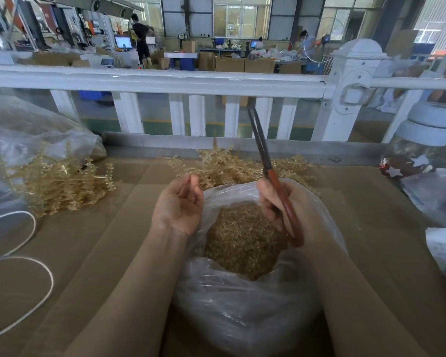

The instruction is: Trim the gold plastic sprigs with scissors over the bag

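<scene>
We note the bag (245,305) open at centre bottom of the frame, under both hands so cuttings drop in. Right hand (281,202) grips the scissors (265,161), blades up and slightly parted, clear of the work. Left hand (180,204) is palm up, fingers loosely curled; whether it pinches a small piece, we cannot tell. Sprigs (232,163) wait on the desk (119,243) just behind the bag, more (59,184) at left. The bag's base is cut off.

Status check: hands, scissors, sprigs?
Right hand grips scissors, blades up. Left hand loosely curled, no sprig. Bag below; sprigs beyond.
</scene>
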